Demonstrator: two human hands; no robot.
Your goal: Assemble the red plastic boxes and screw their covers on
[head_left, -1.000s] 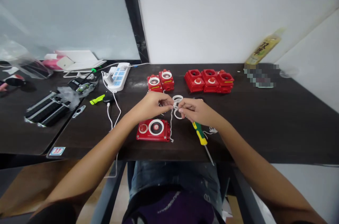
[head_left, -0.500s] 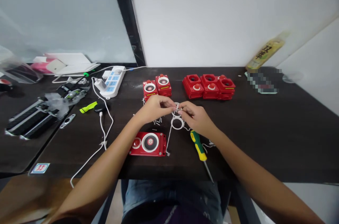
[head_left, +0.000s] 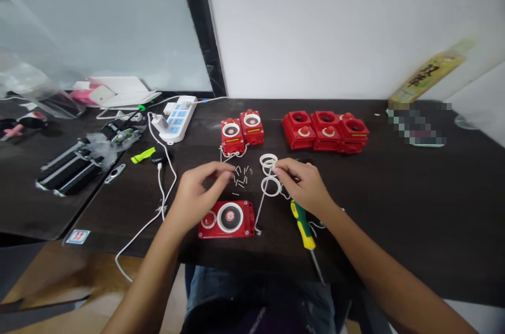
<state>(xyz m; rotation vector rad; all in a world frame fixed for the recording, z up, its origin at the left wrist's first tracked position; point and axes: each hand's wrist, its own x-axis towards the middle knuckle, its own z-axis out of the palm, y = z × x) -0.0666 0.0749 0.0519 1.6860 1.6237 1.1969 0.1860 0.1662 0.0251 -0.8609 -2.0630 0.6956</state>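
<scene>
Our right hand [head_left: 305,184], at the centre of the frame, has its grip closed on a white cord [head_left: 262,202], pinched between thumb and fingers. The cord slants down to the right end of a red box [head_left: 226,219] lying flat on the worktop [head_left: 414,208], in the lower middle. Our left hand [head_left: 197,189] is left of centre, its grip narrow; we cannot tell whether anything sits between the fingertips. Just beside those tips we see loose screws [head_left: 240,183]. White rings [head_left: 271,195] lie near our right fingertips, and a green-and-yellow screwdriver [head_left: 303,226] lies below that hand. Farther up the frame stand two smaller red boxes [head_left: 242,133] and, right of them, three more red boxes [head_left: 325,137].
</scene>
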